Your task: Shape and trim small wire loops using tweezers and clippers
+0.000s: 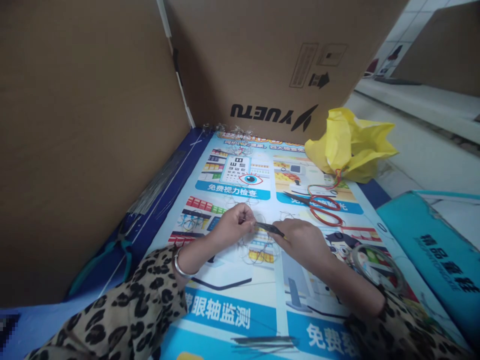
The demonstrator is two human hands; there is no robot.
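Note:
Over the printed poster (240, 272), my left hand (237, 223) is closed in a pinch on a thin wire, most of it hidden by the fingers. My right hand (303, 241) wraps round a pair of pliers (269, 229). Their dark, narrow jaws point left and meet the wire at my left fingertips. Beneath both hands lies a loose shape of bent thin wire (258, 252). Red-handled scissors (325, 212) rest just beyond my right hand, their blades pointing left.
Teal-handled pliers (125, 245) and a bundle of straight wires (159, 182) lie at left beside a cardboard wall (82, 125). More cut wires (264, 343) lie in front. At right are a tape roll (399, 277), a yellow bag (347, 145) and a teal box (420, 240).

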